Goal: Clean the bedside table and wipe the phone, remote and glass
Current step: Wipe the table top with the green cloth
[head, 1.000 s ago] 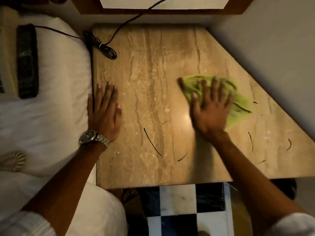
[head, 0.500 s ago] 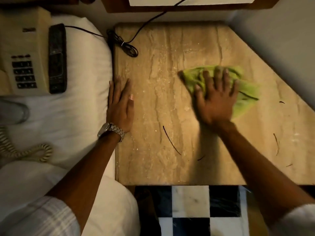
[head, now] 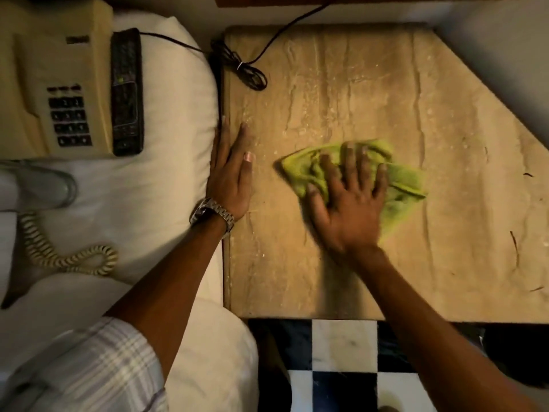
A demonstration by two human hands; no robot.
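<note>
The beige stone bedside table (head: 341, 93) fills the middle and right of the view. My right hand (head: 349, 203) presses flat on a crumpled green cloth (head: 404, 179) at the table's centre, fingers spread. My left hand (head: 233, 173) lies flat and open along the table's left edge, a metal watch on its wrist. On the white bedding to the left sit a cream phone (head: 53, 81), a black remote (head: 126, 90) beside it, and a clear glass (head: 38, 187) lying on its side.
A black cable coil (head: 240, 68) lies at the table's back left corner. Dark hair strands (head: 515, 245) lie on the table's right side. The phone's coiled cord (head: 62, 257) rests on the bedding. Checkered floor tiles (head: 341, 367) show below the table's front edge.
My right hand has slid the green cloth leftward and toward me across the table. The view has shifted left, bringing the phone, remote and glass into sight. My left hand stays at the edge.
</note>
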